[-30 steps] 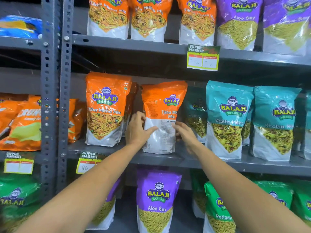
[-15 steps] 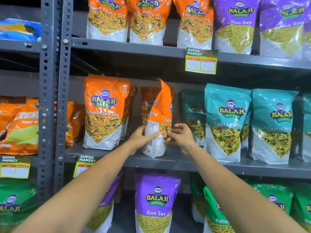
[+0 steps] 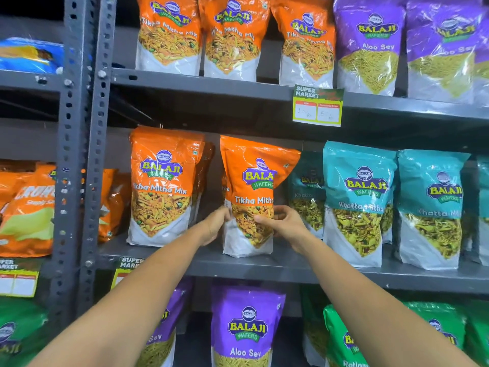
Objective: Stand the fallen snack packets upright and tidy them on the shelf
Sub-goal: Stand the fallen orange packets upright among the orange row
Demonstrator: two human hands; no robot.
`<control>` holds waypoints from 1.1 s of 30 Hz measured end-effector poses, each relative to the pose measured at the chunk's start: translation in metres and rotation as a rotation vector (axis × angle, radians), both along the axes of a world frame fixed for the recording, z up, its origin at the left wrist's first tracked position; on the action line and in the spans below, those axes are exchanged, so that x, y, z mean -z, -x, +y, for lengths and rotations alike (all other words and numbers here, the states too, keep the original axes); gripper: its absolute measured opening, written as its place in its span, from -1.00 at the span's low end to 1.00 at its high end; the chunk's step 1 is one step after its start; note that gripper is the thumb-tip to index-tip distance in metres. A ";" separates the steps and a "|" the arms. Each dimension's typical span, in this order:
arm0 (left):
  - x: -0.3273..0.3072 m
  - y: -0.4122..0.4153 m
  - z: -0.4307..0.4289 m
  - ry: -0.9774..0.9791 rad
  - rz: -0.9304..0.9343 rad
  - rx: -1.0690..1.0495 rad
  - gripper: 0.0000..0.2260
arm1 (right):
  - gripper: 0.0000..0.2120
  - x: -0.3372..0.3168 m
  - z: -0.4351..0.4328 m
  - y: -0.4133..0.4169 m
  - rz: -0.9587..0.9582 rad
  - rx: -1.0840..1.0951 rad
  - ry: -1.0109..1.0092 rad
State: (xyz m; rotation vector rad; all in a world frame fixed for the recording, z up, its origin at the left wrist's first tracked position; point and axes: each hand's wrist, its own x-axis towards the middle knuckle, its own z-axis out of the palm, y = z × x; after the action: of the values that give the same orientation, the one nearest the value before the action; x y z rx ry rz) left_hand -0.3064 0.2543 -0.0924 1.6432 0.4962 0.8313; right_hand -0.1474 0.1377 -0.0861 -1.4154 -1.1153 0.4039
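Note:
An orange Tikha Mitha Mix packet (image 3: 251, 186) stands upright on the grey middle shelf (image 3: 277, 268), its printed front toward me. My left hand (image 3: 215, 225) grips its left edge and my right hand (image 3: 281, 221) grips its right edge, both at mid height. Another orange Tikha Mitha packet (image 3: 162, 186) stands upright to its left, with more orange packets behind it. Teal Khatta Mitha packets (image 3: 358, 202) stand to the right.
The top shelf holds orange packets (image 3: 169, 35) and purple Aloo Sev packets (image 3: 370, 46). A price tag (image 3: 317, 105) hangs from its edge. Purple (image 3: 246, 327) and green packets (image 3: 341, 337) fill the bottom shelf. A perforated upright post (image 3: 87, 154) separates the left bay, where orange chip bags (image 3: 29, 210) lean.
The orange packet showed its back, was turned edge-on, and now faces front. Both hands stayed on its sides throughout.

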 end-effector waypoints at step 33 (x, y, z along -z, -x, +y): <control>0.023 -0.016 -0.023 -0.379 0.019 -0.522 0.08 | -0.89 -0.101 0.019 -0.013 0.171 0.109 -0.442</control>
State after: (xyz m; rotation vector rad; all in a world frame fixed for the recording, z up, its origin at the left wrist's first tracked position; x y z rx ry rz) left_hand -0.2908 0.2312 -0.1155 1.8957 0.8408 1.3587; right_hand -0.1340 0.1569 0.0152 -1.0256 -0.9145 0.1802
